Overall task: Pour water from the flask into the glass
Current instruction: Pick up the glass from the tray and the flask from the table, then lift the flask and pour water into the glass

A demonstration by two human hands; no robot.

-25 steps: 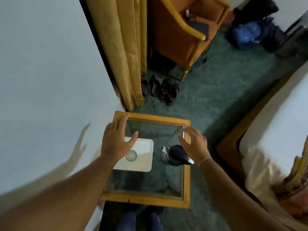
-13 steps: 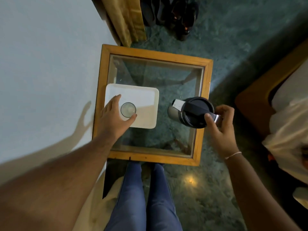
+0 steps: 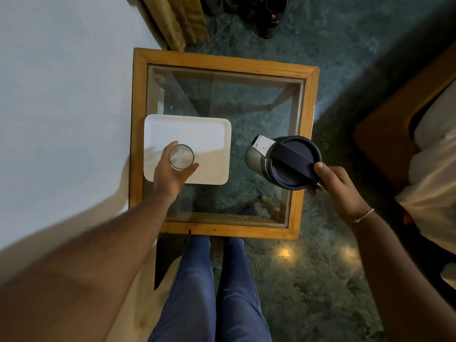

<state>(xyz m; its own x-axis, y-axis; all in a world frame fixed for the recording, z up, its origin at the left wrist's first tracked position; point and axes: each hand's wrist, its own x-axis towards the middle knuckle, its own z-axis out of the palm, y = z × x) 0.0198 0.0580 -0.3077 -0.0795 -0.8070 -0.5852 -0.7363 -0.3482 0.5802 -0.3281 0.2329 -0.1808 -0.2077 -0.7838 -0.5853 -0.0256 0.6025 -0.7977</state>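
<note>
A clear glass (image 3: 181,156) stands upright on a white tray (image 3: 207,137) at the left of a small glass-topped table. My left hand (image 3: 170,172) wraps around the glass from the near side, thumb on its right. A steel flask (image 3: 283,161) with a dark lid and handle stands at the table's right edge. My right hand (image 3: 336,185) grips the flask's handle from the near right. The lid is closed.
The table has a wooden frame (image 3: 308,134) and a glass top. A pale wall (image 3: 61,95) runs close along its left side. A bed (image 3: 431,149) with a wooden edge lies to the right. Shoes (image 3: 266,13) sit on the green floor beyond the table.
The view has tilted down over the table. My left hand has closed around the glass, and my right hand has come round onto the flask's handle.
</note>
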